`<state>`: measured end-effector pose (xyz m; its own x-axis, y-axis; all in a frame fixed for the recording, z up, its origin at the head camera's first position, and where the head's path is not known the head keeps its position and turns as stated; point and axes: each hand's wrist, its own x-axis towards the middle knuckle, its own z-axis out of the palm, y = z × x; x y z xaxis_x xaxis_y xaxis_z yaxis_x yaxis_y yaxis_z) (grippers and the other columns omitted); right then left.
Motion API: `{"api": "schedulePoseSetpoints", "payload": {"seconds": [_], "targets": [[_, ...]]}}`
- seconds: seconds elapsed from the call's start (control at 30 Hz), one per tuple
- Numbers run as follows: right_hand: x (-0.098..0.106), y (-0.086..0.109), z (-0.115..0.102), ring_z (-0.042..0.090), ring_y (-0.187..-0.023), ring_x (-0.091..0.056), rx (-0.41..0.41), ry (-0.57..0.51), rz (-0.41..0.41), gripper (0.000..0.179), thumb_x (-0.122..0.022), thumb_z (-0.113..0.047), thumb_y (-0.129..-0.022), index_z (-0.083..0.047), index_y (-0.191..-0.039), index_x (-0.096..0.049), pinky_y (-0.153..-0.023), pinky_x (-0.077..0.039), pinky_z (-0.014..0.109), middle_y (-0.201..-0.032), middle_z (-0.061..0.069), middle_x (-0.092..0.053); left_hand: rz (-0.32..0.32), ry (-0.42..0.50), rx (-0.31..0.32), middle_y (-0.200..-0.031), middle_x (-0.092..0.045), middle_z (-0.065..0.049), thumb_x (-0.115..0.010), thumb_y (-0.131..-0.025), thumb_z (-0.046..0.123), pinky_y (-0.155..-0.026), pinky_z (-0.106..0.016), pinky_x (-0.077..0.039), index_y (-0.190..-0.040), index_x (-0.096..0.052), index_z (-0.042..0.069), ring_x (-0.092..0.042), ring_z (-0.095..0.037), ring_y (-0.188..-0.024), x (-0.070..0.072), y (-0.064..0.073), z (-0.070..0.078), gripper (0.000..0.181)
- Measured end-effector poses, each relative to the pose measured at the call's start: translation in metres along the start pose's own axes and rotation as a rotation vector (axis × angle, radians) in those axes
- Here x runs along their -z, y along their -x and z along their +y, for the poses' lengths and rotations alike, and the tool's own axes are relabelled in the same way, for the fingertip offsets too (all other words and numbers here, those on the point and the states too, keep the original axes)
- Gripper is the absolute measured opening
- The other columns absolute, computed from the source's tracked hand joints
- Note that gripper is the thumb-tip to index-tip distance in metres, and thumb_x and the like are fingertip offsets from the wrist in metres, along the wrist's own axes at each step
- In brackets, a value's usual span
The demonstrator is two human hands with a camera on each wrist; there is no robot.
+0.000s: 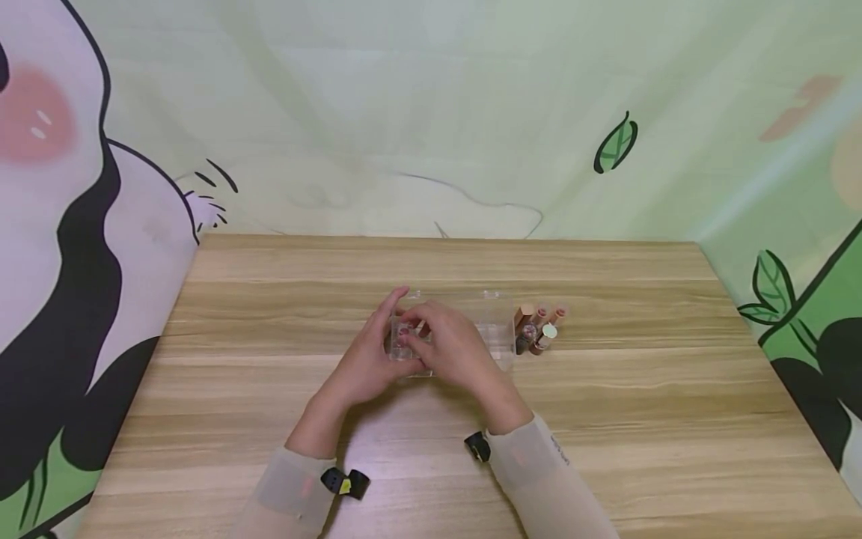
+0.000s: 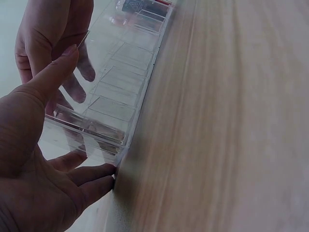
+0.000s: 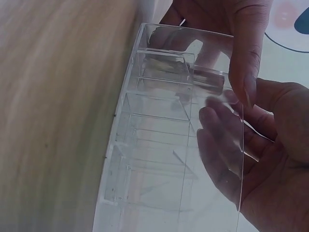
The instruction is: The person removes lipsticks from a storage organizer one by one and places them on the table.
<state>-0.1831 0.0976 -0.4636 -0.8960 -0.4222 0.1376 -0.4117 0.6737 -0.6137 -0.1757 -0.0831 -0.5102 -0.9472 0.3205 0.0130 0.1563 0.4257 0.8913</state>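
A clear plastic organizer (image 1: pixel 500 343) with a row of compartments stands on the table. My left hand (image 1: pixel 370 355) grips its left end, with the thumb over the top and the fingertips low at the end wall in the left wrist view. Over that same end bends my right hand (image 1: pixel 447 340), close to the left thumb. Its fingers (image 3: pixel 217 140) show through the clear wall, loosely bent, with no object between them. A small brownish tube (image 2: pixel 91 126) is in the end compartment, beside the right fingertips.
Several lipsticks (image 1: pixel 539 333) stand grouped on the wooden table (image 1: pixel 640 419), close to the organizer's right end. A printed cloth backdrop (image 1: pixel 377 112) rises behind the table's far edge. Each sleeve carries a small black device (image 1: pixel 345 483) near the wrist.
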Motion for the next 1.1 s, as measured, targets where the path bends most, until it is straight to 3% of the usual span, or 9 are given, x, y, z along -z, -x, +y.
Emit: {"api": "schedulePoseSetpoints", "payload": {"seconds": [0.3, 0.57, 0.83, 1.1], "targets": [[0.003, 0.002, -0.002, 0.021, -0.098, -0.072, -0.014, -0.029, -0.001, 0.027, -0.078, -0.016, -0.099, -0.009, -0.125, -0.075, -0.086, -0.059, 0.039, -0.118, 0.006, -0.075, -0.001, -0.008, 0.005, -0.167, -0.039, -0.01, -0.096, -0.081, 0.035, -0.119, -0.067, -0.036, -0.167, -0.018, 0.05, -0.044, -0.04, -0.149, 0.0, 0.0, 0.0, 0.117], [0.007, 0.003, -0.003, 0.025, -0.107, -0.072, -0.024, -0.039, 0.021, 0.027, -0.077, -0.016, -0.099, -0.008, -0.125, -0.075, -0.095, -0.059, 0.043, -0.124, 0.009, -0.074, -0.003, -0.016, 0.012, -0.169, -0.037, -0.01, -0.096, -0.08, 0.039, -0.12, -0.067, -0.035, -0.167, -0.017, 0.052, -0.043, -0.04, -0.151, 0.001, 0.001, 0.002, 0.119], [0.012, 0.004, -0.004, 0.026, -0.105, -0.072, -0.004, -0.049, 0.04, 0.028, -0.078, -0.015, -0.099, -0.006, -0.125, -0.075, -0.092, -0.06, 0.042, -0.122, 0.01, -0.074, -0.005, -0.021, 0.031, -0.174, -0.027, -0.009, -0.096, -0.08, 0.042, -0.119, -0.069, -0.035, -0.167, -0.016, 0.053, -0.038, -0.045, -0.153, 0.001, 0.002, 0.005, 0.118], [0.017, 0.007, -0.005, 0.028, -0.105, -0.072, 0.003, -0.075, 0.065, 0.028, -0.077, -0.015, -0.099, -0.006, -0.126, -0.074, -0.093, -0.06, 0.044, -0.12, 0.009, -0.075, -0.01, -0.006, 0.037, -0.174, -0.028, -0.01, -0.096, -0.082, 0.039, -0.12, -0.067, -0.036, -0.166, -0.016, 0.053, -0.038, -0.047, -0.152, 0.001, 0.002, 0.006, 0.117]]}}
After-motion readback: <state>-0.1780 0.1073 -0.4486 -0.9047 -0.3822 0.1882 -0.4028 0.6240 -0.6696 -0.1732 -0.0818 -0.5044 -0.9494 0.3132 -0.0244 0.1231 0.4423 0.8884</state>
